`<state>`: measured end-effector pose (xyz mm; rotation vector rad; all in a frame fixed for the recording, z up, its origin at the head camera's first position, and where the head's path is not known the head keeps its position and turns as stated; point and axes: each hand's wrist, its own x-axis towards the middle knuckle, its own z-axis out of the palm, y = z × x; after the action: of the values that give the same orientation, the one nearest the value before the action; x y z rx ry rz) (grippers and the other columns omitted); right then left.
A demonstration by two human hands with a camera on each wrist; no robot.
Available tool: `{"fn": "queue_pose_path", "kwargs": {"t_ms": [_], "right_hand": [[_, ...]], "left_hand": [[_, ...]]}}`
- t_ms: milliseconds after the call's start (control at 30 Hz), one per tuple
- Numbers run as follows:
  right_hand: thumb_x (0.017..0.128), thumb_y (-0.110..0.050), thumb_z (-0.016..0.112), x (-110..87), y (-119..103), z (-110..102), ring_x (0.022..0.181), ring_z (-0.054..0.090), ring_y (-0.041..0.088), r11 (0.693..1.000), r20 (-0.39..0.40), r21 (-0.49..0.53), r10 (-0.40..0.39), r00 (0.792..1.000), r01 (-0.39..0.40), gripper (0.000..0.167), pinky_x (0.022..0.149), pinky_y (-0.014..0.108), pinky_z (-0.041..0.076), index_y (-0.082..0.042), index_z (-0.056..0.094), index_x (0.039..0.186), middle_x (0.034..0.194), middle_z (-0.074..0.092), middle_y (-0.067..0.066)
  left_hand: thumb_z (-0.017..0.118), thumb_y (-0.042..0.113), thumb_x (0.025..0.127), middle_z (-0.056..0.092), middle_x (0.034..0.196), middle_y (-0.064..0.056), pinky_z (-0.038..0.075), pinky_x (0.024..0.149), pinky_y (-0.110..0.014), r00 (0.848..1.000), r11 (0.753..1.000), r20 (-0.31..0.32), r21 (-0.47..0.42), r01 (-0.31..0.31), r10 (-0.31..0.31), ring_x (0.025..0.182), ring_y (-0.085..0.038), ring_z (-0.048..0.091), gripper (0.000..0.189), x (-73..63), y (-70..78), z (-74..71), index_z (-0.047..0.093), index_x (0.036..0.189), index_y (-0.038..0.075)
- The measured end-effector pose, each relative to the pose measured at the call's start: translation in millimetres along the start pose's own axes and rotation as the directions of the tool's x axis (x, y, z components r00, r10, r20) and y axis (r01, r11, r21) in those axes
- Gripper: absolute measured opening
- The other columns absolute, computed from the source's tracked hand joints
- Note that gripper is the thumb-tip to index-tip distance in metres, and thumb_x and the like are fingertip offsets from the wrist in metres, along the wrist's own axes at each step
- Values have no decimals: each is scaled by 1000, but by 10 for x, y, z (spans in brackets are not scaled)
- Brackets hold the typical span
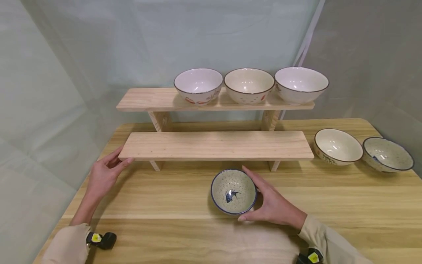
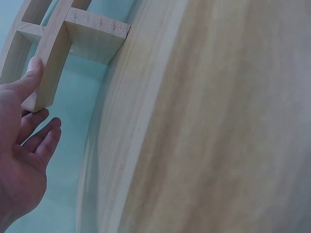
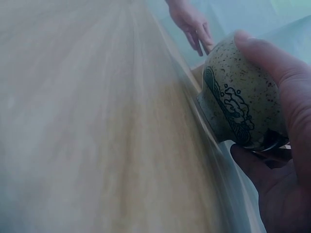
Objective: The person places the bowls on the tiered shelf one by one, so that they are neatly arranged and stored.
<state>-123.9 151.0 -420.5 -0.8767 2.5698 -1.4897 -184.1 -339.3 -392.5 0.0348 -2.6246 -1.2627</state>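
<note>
My right hand point(image 1: 275, 203) grips a small speckled bowl point(image 1: 233, 190) with a blue rim and a blue fish painted inside. Its thumb is at the near side and its fingers curl round the right. In the right wrist view, a dark wave pattern shows on the outside of the bowl point(image 3: 243, 92), held close over the table. My left hand point(image 1: 104, 174) holds the left end of the lower board of a two-tier wooden shelf point(image 1: 215, 146). In the left wrist view, the thumb lies against the board point(image 2: 51, 63), with the fingers at its end.
On the upper board point(image 1: 145, 99) stand a white bowl point(image 1: 199, 82), a cream bowl point(image 1: 249, 82) and another white bowl point(image 1: 301, 82). To the shelf's right, a cream bowl point(image 1: 337, 146) and a speckled blue-rimmed bowl point(image 1: 388, 154) sit side by side on the table point(image 1: 165, 234).
</note>
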Motion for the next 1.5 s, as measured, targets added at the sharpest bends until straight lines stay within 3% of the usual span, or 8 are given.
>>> {"fn": "queue_pose_path", "kwargs": {"t_ms": [267, 533, 833, 1200, 1500], "right_hand": [[66, -32, 101, -2, 1, 6, 143, 39, 35, 1000, -17, -12, -4, 1000, 4, 125, 112, 60, 33, -8, 27, 164, 160, 41, 15], [66, -34, 101, -4, 6, 16, 143, 39, 39, 999, -38, -35, -19, 999, 18, 124, 111, 61, 34, -6, 30, 163, 159, 41, 19], [66, -37, 101, -14, 17, 32, 141, 44, 35, 1000, -67, -24, -18, 998, 16, 122, 111, 59, 36, -11, 33, 163, 157, 46, 13], [65, -32, 102, -23, 34, 57, 137, 47, 41, 1000, -110, 2, -15, 994, 15, 118, 109, 63, 36, -9, 37, 161, 155, 46, 20], [64, -30, 102, -32, 42, 68, 137, 48, 39, 1000, -130, 14, -18, 991, 20, 117, 109, 61, 37, -10, 39, 160, 154, 47, 20]], "left_hand": [[70, 36, 101, 55, 142, -30, 45, 77, -5, 1000, 1000, -10, -2, -10, 10, 107, 9, 54, 70, 2, 7, 6, 44, 156, 1], [70, 36, 101, 53, 143, -31, 44, 78, -4, 1000, 1000, -6, -1, -1, 1, 112, 2, 57, 71, 4, -10, 11, 43, 156, 1], [70, 36, 101, 54, 142, -31, 45, 77, -5, 1000, 1000, -8, -8, -4, 4, 109, 7, 55, 70, 13, -25, 12, 44, 156, 1], [70, 34, 101, 54, 142, -31, 45, 77, -5, 1000, 1000, -6, -15, -16, 16, 108, 8, 55, 70, 20, -21, 9, 44, 156, 1], [70, 35, 101, 55, 142, -31, 45, 77, -5, 1000, 1000, -6, -1, -16, 16, 110, 6, 56, 70, 10, -12, 4, 44, 156, 0]]}}
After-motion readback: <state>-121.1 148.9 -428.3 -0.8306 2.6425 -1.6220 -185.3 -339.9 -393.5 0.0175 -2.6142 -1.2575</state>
